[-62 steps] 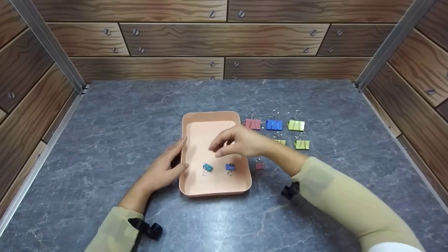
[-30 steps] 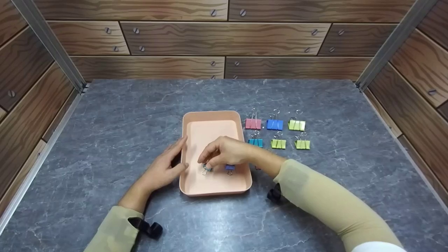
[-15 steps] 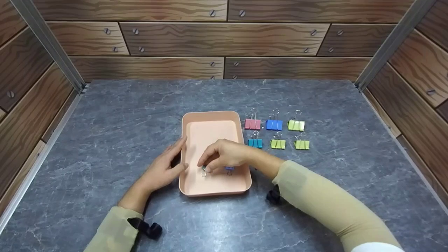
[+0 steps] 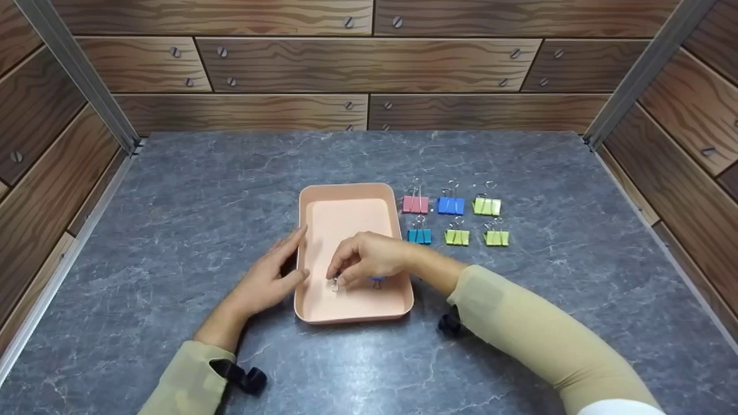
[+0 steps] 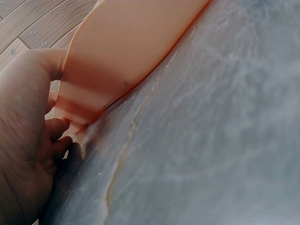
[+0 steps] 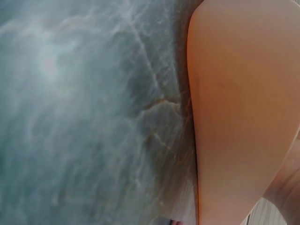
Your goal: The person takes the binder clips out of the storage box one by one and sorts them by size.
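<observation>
A peach tray point(image 4: 346, 316) stands in the middle of the table, its outer wall filling much of both wrist views. My left hand point(image 4: 268, 282) rests against its left side, thumb and index fingertips at the rim. Inside the tray, my right hand point(image 4: 372, 253) pinches a small teal binder clip between thumb and index finger; mostly its silver wire handles point(image 4: 335, 286) show below the fingertips. To the right of it, partly covered by the hand, lies a small blue binder clip point(image 4: 377, 280). The right wrist view shows only a bit of the hand point(image 6: 286, 187) beyond the tray wall.
Right of the tray, binder clips stand in two rows: pink point(image 4: 415, 204), blue point(image 4: 451, 206) and lime point(image 4: 487, 206) behind, teal point(image 4: 419, 236) and two lime ones point(image 4: 457, 237) in front. Wood-patterned walls point(image 4: 369, 63) enclose the grey marbled table point(image 4: 230, 173).
My right hand has come down and left over the tray to the small teal clip, and its fingers have closed on it. The forearm now covers a small red clip. My left hand stays put.
</observation>
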Demonstrator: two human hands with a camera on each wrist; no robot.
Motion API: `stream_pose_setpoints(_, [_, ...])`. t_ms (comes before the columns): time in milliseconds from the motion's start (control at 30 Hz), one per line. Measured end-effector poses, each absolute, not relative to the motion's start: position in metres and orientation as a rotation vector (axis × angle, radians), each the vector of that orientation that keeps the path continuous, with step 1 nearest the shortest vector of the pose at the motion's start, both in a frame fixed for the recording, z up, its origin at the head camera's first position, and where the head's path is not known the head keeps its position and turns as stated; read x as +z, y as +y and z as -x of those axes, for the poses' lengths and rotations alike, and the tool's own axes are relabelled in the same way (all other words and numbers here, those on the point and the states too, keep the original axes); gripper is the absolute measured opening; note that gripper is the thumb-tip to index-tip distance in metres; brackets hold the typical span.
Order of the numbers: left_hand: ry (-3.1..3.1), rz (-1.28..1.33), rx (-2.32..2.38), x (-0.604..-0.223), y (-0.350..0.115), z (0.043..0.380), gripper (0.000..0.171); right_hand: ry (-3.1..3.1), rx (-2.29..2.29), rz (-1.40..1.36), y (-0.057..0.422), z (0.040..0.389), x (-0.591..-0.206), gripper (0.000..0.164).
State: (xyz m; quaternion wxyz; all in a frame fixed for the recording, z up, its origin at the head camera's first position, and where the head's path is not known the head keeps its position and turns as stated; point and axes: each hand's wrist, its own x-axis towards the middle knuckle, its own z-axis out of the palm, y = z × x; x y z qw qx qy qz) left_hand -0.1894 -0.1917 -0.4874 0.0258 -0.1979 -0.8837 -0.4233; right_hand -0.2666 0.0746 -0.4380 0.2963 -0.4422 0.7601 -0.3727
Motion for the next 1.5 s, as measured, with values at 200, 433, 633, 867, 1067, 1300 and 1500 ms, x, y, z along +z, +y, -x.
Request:
stream_pose_setpoints(200, [-2.724,0.628,-1.307,-0.4864,-0.1917,0.1896,0.081,2.024,-0.992,1.188,0.0747,0.2661,-0.4386,0.017])
stream_pose_setpoints(433, [-2.721,0.631,-1.300,-0.4879,-0.1923,0.1890,0.081,2.043,-0.988,1.179,0.0743,0.2651,-0.4395,0.014])
stream_pose_setpoints(633, [-2.715,0.641,-1.302,-0.4893,-0.1928,0.1891,0.080,2.052,-1.001,1.152,0.0740,0.2638,-0.4397,0.013])
stream_pose_setpoints(867, [-2.717,0.636,-1.307,-0.4888,-0.1929,0.1889,0.081,2.075,-1.022,1.128,0.0740,0.2629,-0.4389,0.013])
stream_pose_setpoints(1067, [-2.723,0.629,-1.305,-0.4882,-0.1931,0.1889,0.081,2.076,-1.048,1.101,0.0736,0.2625,-0.4382,0.011])
stream_pose_setpoints(1300, [-2.731,0.622,-1.299,-0.4883,-0.1929,0.1889,0.081,2.088,-1.076,1.063,0.0723,0.2628,-0.4391,0.011])
stream_pose_setpoints(1500, [-2.737,0.626,-1.283,-0.4874,-0.1917,0.1887,0.082,2.102,-1.072,1.027,0.0726,0.2626,-0.4392,0.010])
